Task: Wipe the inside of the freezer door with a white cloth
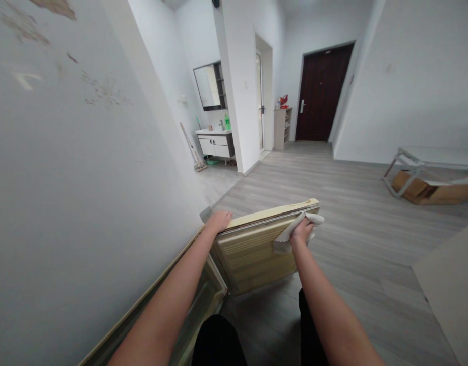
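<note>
— What were the hands doing when you looked over?

— The right hand [301,231] was closed on a white cloth [295,233], pressing it against the top edge of a small cream-coloured door [257,251]. The left hand [218,221] was curled over that same edge at its other end, near the hinge side, holding the door steady.

— Where was the door?

— Low down, swung open from a pale cabinet [198,300] that stood against the white wall [66,203]. It hung out over the grey wooden floor [333,193], with the person's knees just below.

— What was it like?

— Yellowish, aged-looking, with ribbed horizontal ridges on the inner face and a paler strip running along the top. I'd judge it stiff and fairly light, but free to swing, so the top edge was the sensible place to grip it. The cloth looked soft and limp, bunched in the fingers, easy to lose if the grip loosened.

— And further off?

— A washbasin [215,138] under a mirror [209,86], a dark brown door [321,91] at the far end, and a cardboard box [428,189] under a folding frame to the right.
</note>
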Tool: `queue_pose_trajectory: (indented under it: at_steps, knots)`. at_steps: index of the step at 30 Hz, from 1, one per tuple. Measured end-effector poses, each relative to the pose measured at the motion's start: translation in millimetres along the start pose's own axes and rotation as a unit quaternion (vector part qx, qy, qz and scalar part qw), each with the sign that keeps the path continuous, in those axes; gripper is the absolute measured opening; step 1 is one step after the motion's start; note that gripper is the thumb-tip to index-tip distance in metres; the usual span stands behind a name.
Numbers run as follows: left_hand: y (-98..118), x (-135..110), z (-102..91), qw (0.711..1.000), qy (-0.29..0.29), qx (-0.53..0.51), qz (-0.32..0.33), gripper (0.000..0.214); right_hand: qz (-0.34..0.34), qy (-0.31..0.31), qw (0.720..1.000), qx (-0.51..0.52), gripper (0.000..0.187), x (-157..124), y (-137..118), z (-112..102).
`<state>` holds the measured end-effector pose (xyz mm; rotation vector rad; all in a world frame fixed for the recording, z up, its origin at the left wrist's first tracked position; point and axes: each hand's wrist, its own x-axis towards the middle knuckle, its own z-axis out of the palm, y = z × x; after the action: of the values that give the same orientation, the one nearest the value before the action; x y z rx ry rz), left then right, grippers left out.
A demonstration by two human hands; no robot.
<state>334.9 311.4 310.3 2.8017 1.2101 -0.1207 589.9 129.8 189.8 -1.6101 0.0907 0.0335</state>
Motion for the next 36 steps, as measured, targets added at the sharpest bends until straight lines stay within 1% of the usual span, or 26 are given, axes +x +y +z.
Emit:
queue_pose_trajectory:
  at_steps: [5,10,13,19,25,32,36]
  knots:
    - [-1.2,0.8,0.7,1.0,0.002,0.0,0.0,0.051,0.009,0.015,1.0,0.008,0.07,-12.2,2.3,2.3]
    - [-0.6,1.0,-0.5,1.0,-0.001,0.005,0.002,0.049,0.021,0.019,1.0,0.002,0.062,-8.0,-1.5,1.4]
    - [0.1,0.8,-1.3,1.0,-0.004,0.01,0.006,0.049,0.019,0.033,0.999,0.002,0.058,-5.0,-2.3,-0.6]
    - [1.1,0.3,-1.0,1.0,-0.008,0.014,0.014,0.049,0.025,0.048,0.998,-0.015,0.061,-7.6,0.4,-6.9]
    - [-1.4,1.4,0.6,1.0,-0.007,0.009,0.022,0.052,0.006,0.054,0.998,-0.011,0.063,-13.5,-0.2,-12.6]
    - [-1.4,1.9,0.5,1.0,-0.006,0.003,0.016,0.054,-0.031,0.051,0.998,-0.01,0.061,-11.9,-13.0,-12.9]
    - [-1.0,1.6,0.6,1.0,-0.001,0.0,0.013,0.054,-0.039,0.054,0.998,-0.009,0.06,-13.2,-17.7,-11.4]
